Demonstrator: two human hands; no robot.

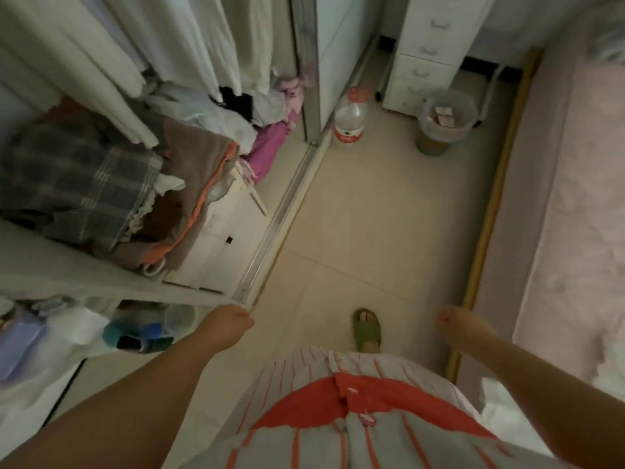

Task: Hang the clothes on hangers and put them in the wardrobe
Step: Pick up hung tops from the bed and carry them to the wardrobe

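— Standing between the open white wardrobe (236,231) and the pale pink bed (558,198), the person carried nothing, did they?

— Nothing. The left hand (233,321) hung loosely curled just beside the wardrobe's metal sliding track (287,204); the right hand (456,328) hung relaxed near the bed's wooden edge (490,198). No hanger showed anywhere.

— And the clothes?

— Long white garments (152,45) were already hanging inside. Below them a heap of folded clothes, grey plaid, brown and orange, (101,191) sagged over the shelf's front.

— What looked risky?

— That heap, I judged. Brushing it while reaching in could have tipped it to the tiled floor (372,214). The clear plastic water bottle with a red label (350,116) and the translucent bin (444,120) stood in the narrow walkway, easy to kick. The green slipper (367,328) could also have caught the raised track.
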